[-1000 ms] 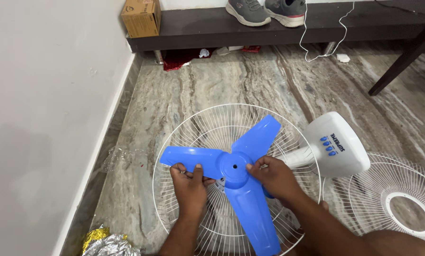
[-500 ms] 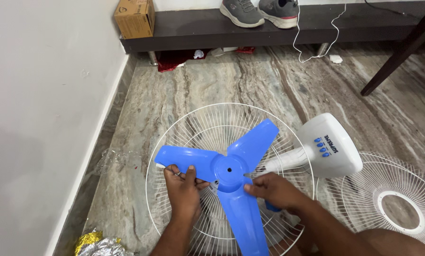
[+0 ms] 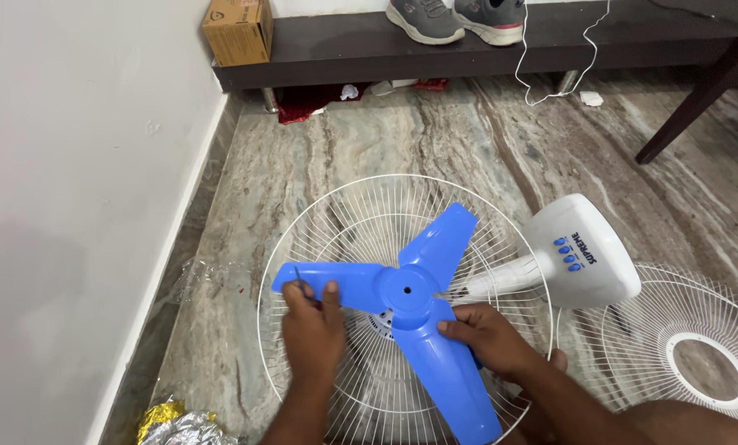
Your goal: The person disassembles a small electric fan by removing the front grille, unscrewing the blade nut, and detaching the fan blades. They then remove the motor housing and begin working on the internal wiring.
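A blue three-bladed fan propeller [image 3: 410,292] lies over the white wire rear guard [image 3: 344,222] of a fan resting on the marble floor. My left hand [image 3: 311,325] grips the left blade, thumb on top. My right hand [image 3: 488,334] holds the lower blade near the hub, fingers at its right edge. The fan's white neck and base [image 3: 579,251] with blue buttons extend to the right.
A second white wire guard [image 3: 698,354] lies on the floor at right. A white wall runs along the left. At the back, a dark low shelf [image 3: 468,53] carries a cardboard box [image 3: 238,31] and grey shoes [image 3: 459,18]. Crumpled foil [image 3: 179,424] sits bottom left; a dark table leg [image 3: 702,86] stands at the right.
The propeller has turned slightly clockwise. My left hand slid outward along the left blade, and my right hand shifted from the hub down onto the lower blade.
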